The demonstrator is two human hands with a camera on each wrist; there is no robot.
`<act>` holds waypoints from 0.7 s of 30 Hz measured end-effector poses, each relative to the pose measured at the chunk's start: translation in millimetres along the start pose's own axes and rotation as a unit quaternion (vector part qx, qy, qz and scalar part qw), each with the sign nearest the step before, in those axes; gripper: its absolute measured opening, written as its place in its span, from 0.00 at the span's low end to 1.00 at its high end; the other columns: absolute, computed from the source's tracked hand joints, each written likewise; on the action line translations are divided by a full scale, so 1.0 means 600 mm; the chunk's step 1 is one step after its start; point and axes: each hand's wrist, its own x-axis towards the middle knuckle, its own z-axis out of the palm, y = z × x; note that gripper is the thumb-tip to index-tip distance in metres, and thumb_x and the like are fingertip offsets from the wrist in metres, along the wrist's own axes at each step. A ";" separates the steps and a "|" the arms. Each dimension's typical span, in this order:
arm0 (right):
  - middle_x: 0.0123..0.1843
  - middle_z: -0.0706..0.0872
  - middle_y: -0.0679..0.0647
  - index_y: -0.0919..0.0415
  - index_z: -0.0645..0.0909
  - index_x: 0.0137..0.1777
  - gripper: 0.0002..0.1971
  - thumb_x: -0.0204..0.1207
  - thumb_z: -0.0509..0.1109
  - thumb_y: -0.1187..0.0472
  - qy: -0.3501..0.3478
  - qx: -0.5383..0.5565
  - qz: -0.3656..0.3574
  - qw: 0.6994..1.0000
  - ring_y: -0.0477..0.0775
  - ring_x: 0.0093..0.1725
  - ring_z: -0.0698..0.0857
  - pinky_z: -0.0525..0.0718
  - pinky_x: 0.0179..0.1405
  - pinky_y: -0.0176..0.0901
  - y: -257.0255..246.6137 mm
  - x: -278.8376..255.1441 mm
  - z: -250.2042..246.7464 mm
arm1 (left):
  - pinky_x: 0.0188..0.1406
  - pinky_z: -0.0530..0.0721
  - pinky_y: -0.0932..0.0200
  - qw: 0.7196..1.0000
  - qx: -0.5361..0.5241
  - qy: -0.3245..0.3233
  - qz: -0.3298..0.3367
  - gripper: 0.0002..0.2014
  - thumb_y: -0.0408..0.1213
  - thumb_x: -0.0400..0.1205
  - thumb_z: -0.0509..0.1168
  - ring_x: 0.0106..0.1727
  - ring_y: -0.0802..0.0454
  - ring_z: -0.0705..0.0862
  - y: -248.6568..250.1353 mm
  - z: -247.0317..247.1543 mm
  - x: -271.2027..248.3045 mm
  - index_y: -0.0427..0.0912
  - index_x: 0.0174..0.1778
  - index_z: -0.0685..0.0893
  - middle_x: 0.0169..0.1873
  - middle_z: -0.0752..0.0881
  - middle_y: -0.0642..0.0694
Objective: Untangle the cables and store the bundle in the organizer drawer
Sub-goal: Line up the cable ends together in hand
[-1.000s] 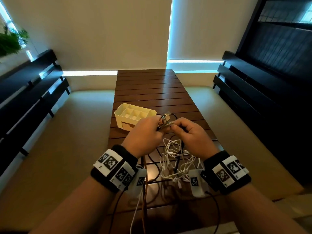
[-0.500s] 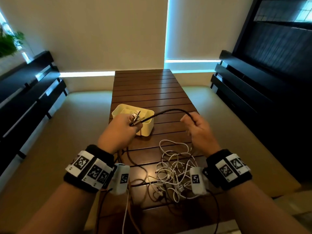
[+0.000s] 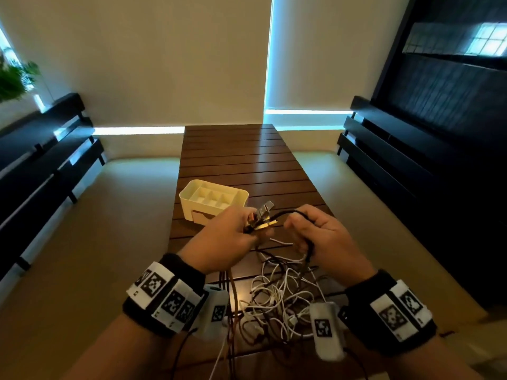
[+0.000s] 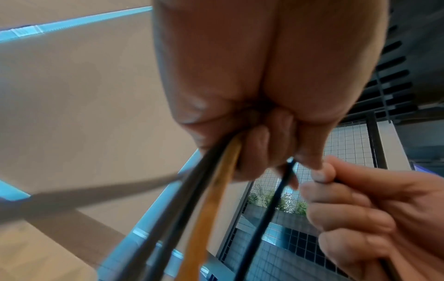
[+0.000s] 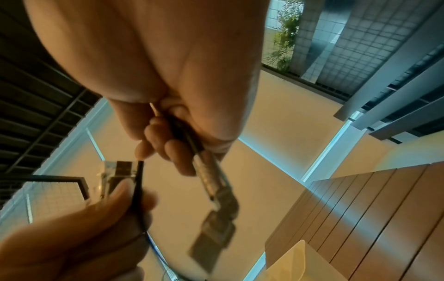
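In the head view my left hand (image 3: 241, 233) grips several cable ends, and their metal plugs (image 3: 264, 212) stick up past its fingers. My right hand (image 3: 299, 231) holds a black cable (image 3: 288, 213) that arcs across from the left fist. A tangle of white and dark cables (image 3: 282, 297) lies on the wooden table (image 3: 247, 160) below both hands. The cream organizer (image 3: 189, 205) stands just beyond the left hand. The left wrist view shows black and orange cables (image 4: 216, 190) running out of the left hand (image 4: 261, 152). A blurred connector (image 5: 216, 218) hangs from the right hand (image 5: 168, 150).
Dark slatted benches (image 3: 41, 160) run along the left side and a second bench (image 3: 384, 160) along the right, with beige floor (image 3: 109, 229) between them and the table. A plant (image 3: 13, 78) stands at the far left. The table's far half shows bare slats.
Half a second ago the hands were apart with the black cable stretched between them. They have come together again, and the cable now forms a short loop.
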 end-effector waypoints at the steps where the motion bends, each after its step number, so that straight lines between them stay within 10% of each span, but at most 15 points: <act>1: 0.27 0.74 0.51 0.53 0.85 0.42 0.11 0.85 0.65 0.54 0.000 -0.005 0.003 1.000 0.51 0.28 0.72 0.69 0.30 0.42 -0.002 -0.008 -0.004 | 0.28 0.74 0.68 1.000 -0.006 -0.014 -0.006 0.13 0.43 0.84 0.69 0.27 0.62 0.75 0.001 0.002 -0.002 0.53 0.33 0.79 0.26 0.79 0.53; 8: 0.46 0.82 0.42 0.46 0.85 0.52 0.13 0.76 0.66 0.42 0.012 -0.190 -0.045 0.981 0.47 0.46 0.82 0.79 0.47 0.38 -0.005 -0.052 -0.024 | 0.27 0.74 0.60 0.995 -0.066 -0.070 -0.014 0.13 0.41 0.83 0.70 0.24 0.57 0.74 0.012 0.012 -0.010 0.48 0.33 0.82 0.22 0.79 0.54; 12: 0.51 0.74 0.39 0.39 0.85 0.60 0.15 0.78 0.63 0.41 0.054 -0.417 -0.088 0.903 0.43 0.54 0.74 0.72 0.55 0.41 -0.012 -0.073 -0.010 | 0.27 0.73 0.62 0.989 -0.088 -0.114 -0.024 0.11 0.38 0.83 0.70 0.25 0.57 0.73 0.016 0.023 -0.014 0.35 0.38 0.83 0.24 0.78 0.53; 17: 0.39 0.83 0.40 0.49 0.88 0.49 0.04 0.81 0.71 0.56 0.032 -0.352 -0.082 0.932 0.42 0.40 0.82 0.77 0.36 0.29 -0.033 -0.099 0.000 | 0.19 0.64 0.64 0.929 -0.312 -0.179 -0.084 0.05 0.33 0.84 0.66 0.20 0.56 0.63 0.026 0.038 -0.030 0.35 0.45 0.79 0.22 0.68 0.52; 21: 0.34 0.86 0.39 0.43 0.86 0.42 0.07 0.79 0.69 0.48 0.004 -0.326 0.039 0.944 0.38 0.31 0.81 0.78 0.31 0.28 -0.052 -0.137 -0.004 | 0.19 0.64 0.64 0.923 -0.351 -0.134 -0.081 0.15 0.36 0.85 0.62 0.21 0.58 0.64 0.029 0.040 -0.040 0.25 0.58 0.80 0.21 0.71 0.54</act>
